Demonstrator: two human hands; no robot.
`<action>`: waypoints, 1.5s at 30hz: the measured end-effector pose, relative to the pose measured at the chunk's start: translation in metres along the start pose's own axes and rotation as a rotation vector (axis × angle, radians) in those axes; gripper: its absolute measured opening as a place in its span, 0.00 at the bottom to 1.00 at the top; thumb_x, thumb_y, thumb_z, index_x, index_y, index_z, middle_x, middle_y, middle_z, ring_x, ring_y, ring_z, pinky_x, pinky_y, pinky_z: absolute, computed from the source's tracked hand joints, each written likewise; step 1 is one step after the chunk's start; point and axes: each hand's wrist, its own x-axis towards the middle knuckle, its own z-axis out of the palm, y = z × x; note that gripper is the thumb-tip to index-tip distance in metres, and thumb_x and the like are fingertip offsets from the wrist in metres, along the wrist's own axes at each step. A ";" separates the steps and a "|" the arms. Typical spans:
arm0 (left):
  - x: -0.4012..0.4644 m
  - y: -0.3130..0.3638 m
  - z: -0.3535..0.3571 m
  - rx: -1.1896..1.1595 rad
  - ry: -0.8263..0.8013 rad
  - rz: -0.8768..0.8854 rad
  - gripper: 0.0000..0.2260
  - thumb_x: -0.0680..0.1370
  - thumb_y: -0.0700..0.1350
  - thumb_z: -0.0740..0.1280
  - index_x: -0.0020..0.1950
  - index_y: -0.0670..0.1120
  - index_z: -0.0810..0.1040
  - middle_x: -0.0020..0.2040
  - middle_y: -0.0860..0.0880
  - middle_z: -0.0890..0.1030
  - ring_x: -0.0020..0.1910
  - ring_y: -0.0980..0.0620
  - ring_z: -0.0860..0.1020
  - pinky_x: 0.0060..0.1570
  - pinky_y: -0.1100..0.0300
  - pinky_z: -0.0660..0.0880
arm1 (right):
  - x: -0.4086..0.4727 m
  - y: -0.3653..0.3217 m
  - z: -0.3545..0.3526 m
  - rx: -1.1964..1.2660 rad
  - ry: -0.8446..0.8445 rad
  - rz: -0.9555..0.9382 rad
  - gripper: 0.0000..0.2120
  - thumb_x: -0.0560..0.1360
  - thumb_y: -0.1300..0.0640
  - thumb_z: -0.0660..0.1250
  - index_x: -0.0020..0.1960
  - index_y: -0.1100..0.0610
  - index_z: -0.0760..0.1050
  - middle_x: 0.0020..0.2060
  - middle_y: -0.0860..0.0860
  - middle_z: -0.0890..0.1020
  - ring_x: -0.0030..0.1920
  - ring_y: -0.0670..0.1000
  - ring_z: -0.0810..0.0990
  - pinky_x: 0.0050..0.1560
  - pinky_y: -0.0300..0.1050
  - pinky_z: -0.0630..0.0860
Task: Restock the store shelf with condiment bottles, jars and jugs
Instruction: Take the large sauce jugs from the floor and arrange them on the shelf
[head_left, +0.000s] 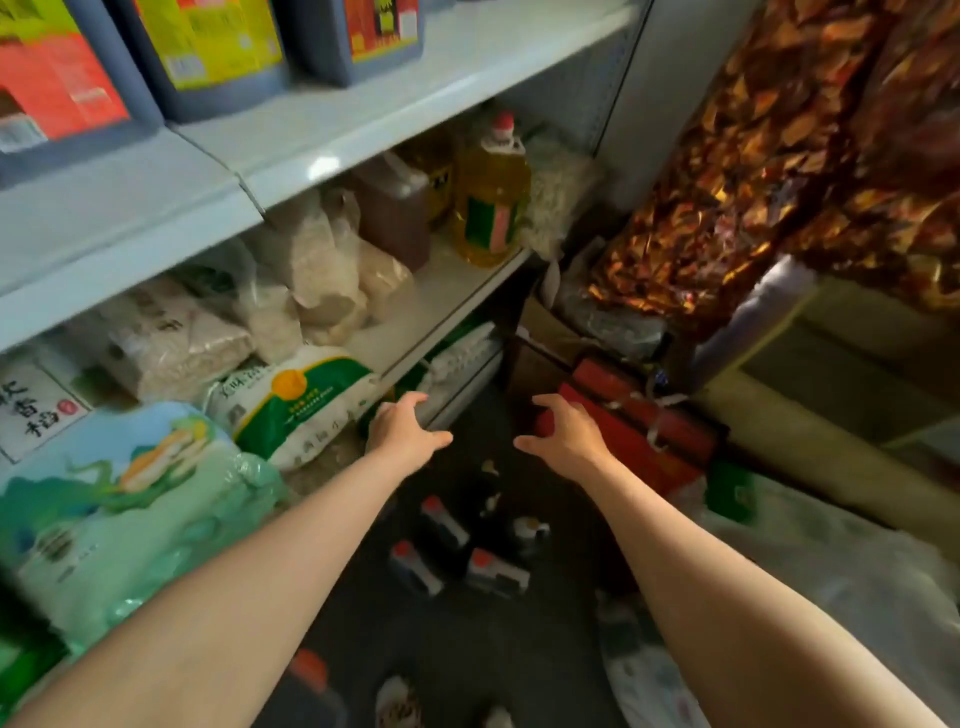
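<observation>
My left hand (402, 428) and my right hand (563, 434) are stretched out side by side above the dark floor, fingers spread, holding nothing. Below them several dark sauce bottles with red caps (441, 519) lie and stand on the floor. On the grey shelf (441, 296) to the left stand a yellow oil jug (491, 200) with a red cap and a brown jug (397, 208). Dark jugs with yellow and red labels (208, 52) fill the top shelf.
Bags of rice and grain (296, 405) crowd the lower shelves at left. Red boxes (639, 431) are stacked on the floor at right, under hanging bags of dried chillies (779, 156). A white sack (831, 571) lies at the lower right.
</observation>
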 end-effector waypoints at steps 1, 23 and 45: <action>0.003 -0.011 0.013 -0.002 -0.015 -0.020 0.30 0.74 0.51 0.74 0.74 0.53 0.66 0.72 0.45 0.66 0.68 0.42 0.69 0.60 0.51 0.72 | 0.001 0.011 0.011 0.010 -0.023 0.019 0.34 0.74 0.47 0.76 0.75 0.47 0.66 0.70 0.55 0.70 0.68 0.57 0.72 0.58 0.47 0.74; 0.114 -0.334 0.256 -0.075 -0.198 -0.258 0.33 0.72 0.57 0.74 0.74 0.52 0.68 0.72 0.48 0.72 0.69 0.46 0.72 0.66 0.50 0.71 | 0.058 0.223 0.397 0.374 -0.288 0.332 0.25 0.76 0.43 0.72 0.68 0.54 0.75 0.64 0.50 0.79 0.67 0.51 0.76 0.70 0.51 0.72; 0.187 -0.487 0.351 -0.320 -0.152 -0.014 0.23 0.69 0.56 0.77 0.59 0.66 0.72 0.57 0.58 0.78 0.55 0.58 0.78 0.51 0.62 0.76 | 0.114 0.308 0.578 0.664 -0.194 0.020 0.12 0.75 0.54 0.75 0.57 0.49 0.79 0.75 0.45 0.69 0.67 0.30 0.69 0.63 0.39 0.74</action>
